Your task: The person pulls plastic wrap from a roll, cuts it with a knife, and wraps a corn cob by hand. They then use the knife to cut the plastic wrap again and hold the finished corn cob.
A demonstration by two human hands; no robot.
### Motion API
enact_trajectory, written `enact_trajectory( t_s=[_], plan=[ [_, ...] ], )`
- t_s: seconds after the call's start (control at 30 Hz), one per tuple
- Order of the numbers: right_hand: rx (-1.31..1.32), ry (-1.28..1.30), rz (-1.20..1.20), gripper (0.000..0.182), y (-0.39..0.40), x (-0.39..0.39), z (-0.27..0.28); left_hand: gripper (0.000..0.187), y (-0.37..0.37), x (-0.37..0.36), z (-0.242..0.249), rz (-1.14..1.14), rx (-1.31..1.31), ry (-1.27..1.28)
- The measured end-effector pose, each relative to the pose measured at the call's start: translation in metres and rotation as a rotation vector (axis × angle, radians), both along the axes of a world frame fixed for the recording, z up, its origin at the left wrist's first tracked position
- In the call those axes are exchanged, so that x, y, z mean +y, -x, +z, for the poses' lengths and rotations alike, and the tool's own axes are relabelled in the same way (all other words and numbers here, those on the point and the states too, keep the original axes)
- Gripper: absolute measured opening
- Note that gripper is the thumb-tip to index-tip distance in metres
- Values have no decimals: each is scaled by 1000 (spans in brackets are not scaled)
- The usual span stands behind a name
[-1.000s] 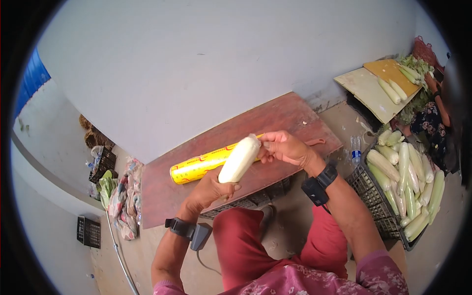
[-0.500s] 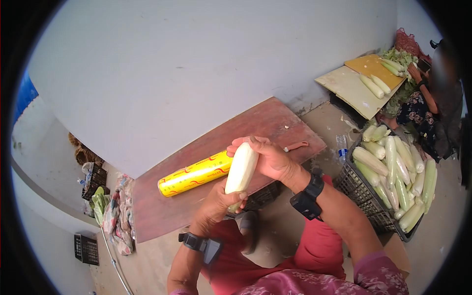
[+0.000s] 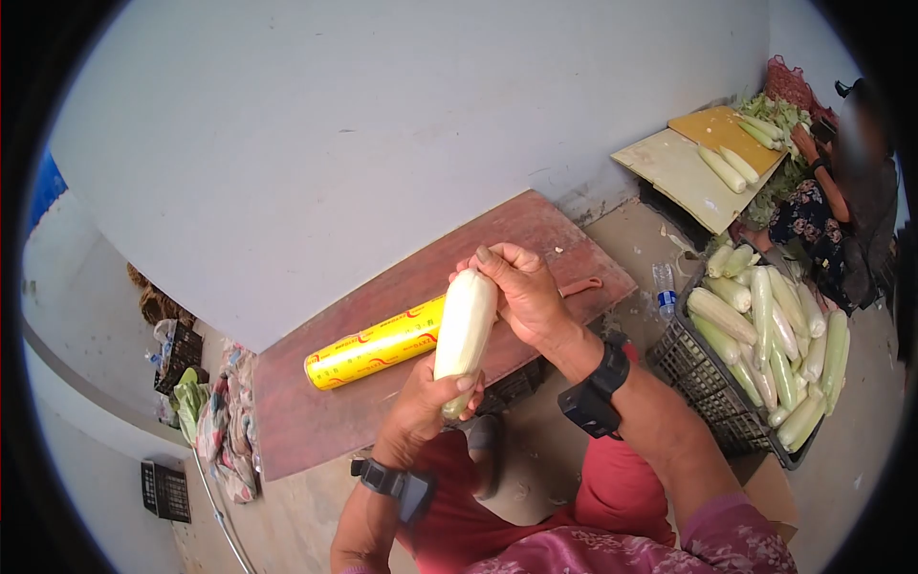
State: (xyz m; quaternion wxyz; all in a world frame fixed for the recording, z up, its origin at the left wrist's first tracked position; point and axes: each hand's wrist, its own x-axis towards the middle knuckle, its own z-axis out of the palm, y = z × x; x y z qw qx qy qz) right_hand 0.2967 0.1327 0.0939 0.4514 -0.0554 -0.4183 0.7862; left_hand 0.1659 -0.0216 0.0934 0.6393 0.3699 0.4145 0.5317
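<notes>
A pale ear of corn point(image 3: 467, 320), its husk mostly whitish with some green at the base, stands nearly upright over the edge of the reddish-brown board table point(image 3: 306, 430). My left hand point(image 3: 427, 392) is wrapped round its lower end. At the tip, the fingers and thumb of my right hand point(image 3: 521, 287) are closed together against the ear; whether they pinch a bit of husk is hidden. Behind the corn lies a yellow roll of cling film point(image 3: 373, 346) on the table. A pinkish handle point(image 3: 580, 286) shows just beyond my right hand.
To the right stands a black crate point(image 3: 703, 383) heaped with ears of corn point(image 3: 779, 325). A water bottle point(image 3: 665, 290) is beside it. Farther back, another person point(image 3: 841, 201) sits by boards point(image 3: 684, 177) with several ears. Cloths point(image 3: 229, 430) and small black crates point(image 3: 165, 490) lie left.
My right hand has gone from lying open along the upper corn to closing its fingers at the tip. The ear has shifted slightly left and stands a little more upright.
</notes>
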Motion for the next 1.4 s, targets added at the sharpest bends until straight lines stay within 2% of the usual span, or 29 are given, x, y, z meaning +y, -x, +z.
enact_trajectory(
  t_s=[0.07, 0.17, 0.27, 0.37, 0.5, 0.6, 0.8, 0.9, 1.0, 1.2, 1.3, 1.4],
  plan=[
    [-41, -4, -26, 24, 1, 7, -8, 39, 1, -1, -1, -5, -20, -51],
    [49, 99, 34, 32, 0, 8, -13, 51, 2, -3, 3, -2, -112, -114],
    [118, 144, 187, 57, -7, 6, -4, 60, 7, -2, -1, -48, -154, -135],
    [152, 4, 365, 91, -5, 3, 1, 63, 5, -2, 0, -76, -206, -124],
    [120, -64, 442, 121, -5, -21, 20, 68, 4, -2, -3, -177, -252, -96],
    [156, -120, 511, 106, -5, -24, 23, 72, 4, 1, -7, -265, -286, -84],
    [303, -67, 570, 64, -3, -25, 23, 73, 5, 4, -13, -347, -399, -85],
    [324, -51, 545, 51, -3, -21, 22, 72, 6, 4, -14, -353, -392, -76],
    [196, -193, 393, 41, -9, -12, 25, 70, 3, 4, -11, -332, -340, -75],
    [-11, -301, 144, 38, -15, -4, 28, 64, 0, 8, -11, -223, -262, -64],
    [-63, -314, 77, 43, -16, -2, 25, 62, -4, 11, -9, -181, -237, -47],
    [-192, -458, -4, 50, -22, -4, 28, 58, -7, 17, -14, -136, -288, -52]
  ],
)
